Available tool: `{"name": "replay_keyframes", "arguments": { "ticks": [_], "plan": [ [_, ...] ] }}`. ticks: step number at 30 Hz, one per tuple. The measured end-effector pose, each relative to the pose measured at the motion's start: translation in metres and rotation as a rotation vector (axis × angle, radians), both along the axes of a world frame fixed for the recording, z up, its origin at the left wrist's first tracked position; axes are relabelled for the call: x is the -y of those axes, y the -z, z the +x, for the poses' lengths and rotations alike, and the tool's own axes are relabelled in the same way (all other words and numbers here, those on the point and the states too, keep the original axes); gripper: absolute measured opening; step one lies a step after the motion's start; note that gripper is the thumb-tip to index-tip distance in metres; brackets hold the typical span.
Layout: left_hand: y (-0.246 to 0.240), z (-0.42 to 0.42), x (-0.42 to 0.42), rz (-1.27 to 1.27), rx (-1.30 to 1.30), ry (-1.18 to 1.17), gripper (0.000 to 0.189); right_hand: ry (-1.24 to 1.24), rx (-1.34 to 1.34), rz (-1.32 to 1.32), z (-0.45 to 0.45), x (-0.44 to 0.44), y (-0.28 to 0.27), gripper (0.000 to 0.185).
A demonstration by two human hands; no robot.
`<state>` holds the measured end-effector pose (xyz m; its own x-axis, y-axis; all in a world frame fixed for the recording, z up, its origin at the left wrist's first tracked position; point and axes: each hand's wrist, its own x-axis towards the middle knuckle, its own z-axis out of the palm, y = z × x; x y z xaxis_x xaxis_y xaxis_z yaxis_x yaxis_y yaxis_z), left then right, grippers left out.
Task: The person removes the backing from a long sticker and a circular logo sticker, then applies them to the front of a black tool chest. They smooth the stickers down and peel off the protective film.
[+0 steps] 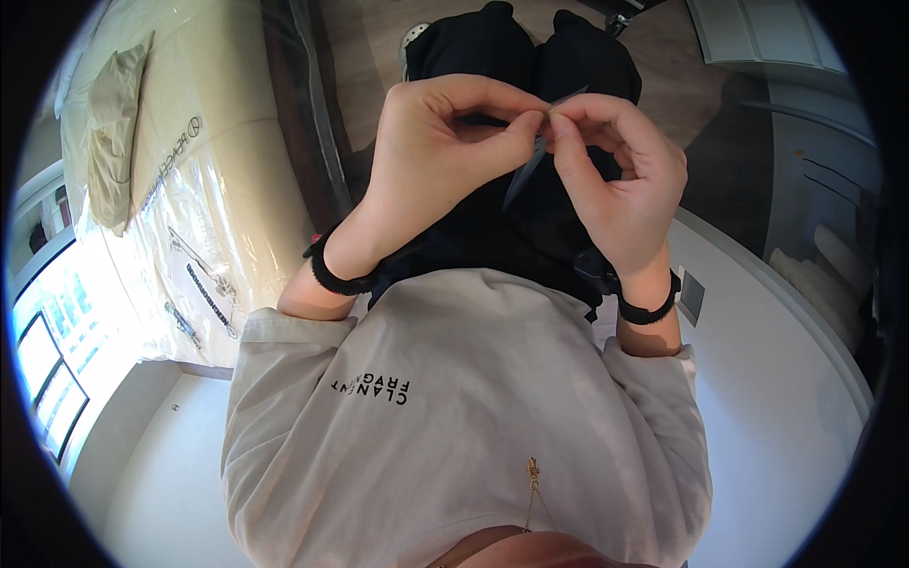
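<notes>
My left hand (454,142) and my right hand (621,167) meet above my lap, fingertips nearly touching. Between thumb and forefinger, each pinches at a thin, dark, partly see-through flat strip (524,177). It slants from the upper right down to the lower left behind my fingers. Light marks show on it near the pinch; its exact kind is not plain. My fingers hide its middle part. Black bands circle both wrists.
Black trousers (476,39) cover my legs below the hands. On the left, a plastic-wrapped mattress (241,135) bears writing, with a crumpled beige cloth or bag (117,135) on it. A white curved surface (767,397) lies at right, and wood-look floor (362,64) beyond.
</notes>
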<state>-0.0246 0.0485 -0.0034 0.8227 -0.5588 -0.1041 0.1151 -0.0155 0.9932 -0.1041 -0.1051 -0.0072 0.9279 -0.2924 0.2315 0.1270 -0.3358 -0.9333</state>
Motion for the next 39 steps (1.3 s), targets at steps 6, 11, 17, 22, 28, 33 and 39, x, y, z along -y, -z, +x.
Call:
{"name": "replay_keyframes", "arguments": {
  "ticks": [6, 11, 17, 22, 28, 33, 39],
  "plan": [
    [-0.002, 0.0003, -0.0031, 0.02, -0.011, 0.062, 0.015, -0.026, -0.022, -0.024, -0.0025, 0.0003, -0.0014, 0.009],
    [-0.0017, 0.0, -0.0023, -0.004, -0.019, 0.064, 0.014, 0.065, 0.056, 0.029, 0.0011, -0.0042, 0.0034, 0.006],
    [-0.0028, -0.0004, -0.0029, -0.007, -0.026, 0.072, 0.014, 0.066, 0.047, 0.026, 0.0003, -0.004, 0.0042, 0.006],
    [-0.0016, -0.0008, -0.0021, -0.012, -0.036, 0.074, 0.014, 0.057, 0.037, 0.035, -0.0006, -0.0031, 0.0048, 0.005],
    [-0.0009, -0.0011, -0.0022, -0.008, -0.035, 0.079, 0.013, -0.038, -0.029, -0.011, -0.0054, 0.0019, 0.0014, 0.009],
    [-0.0006, -0.0018, -0.0018, -0.006, -0.026, 0.076, 0.013, -0.052, -0.037, -0.013, -0.0061, 0.003, 0.0017, 0.01],
    [0.0005, -0.0017, -0.0017, -0.003, -0.02, 0.078, 0.014, -0.058, -0.036, -0.01, -0.0064, 0.0033, 0.0017, 0.01]
  ]
}}
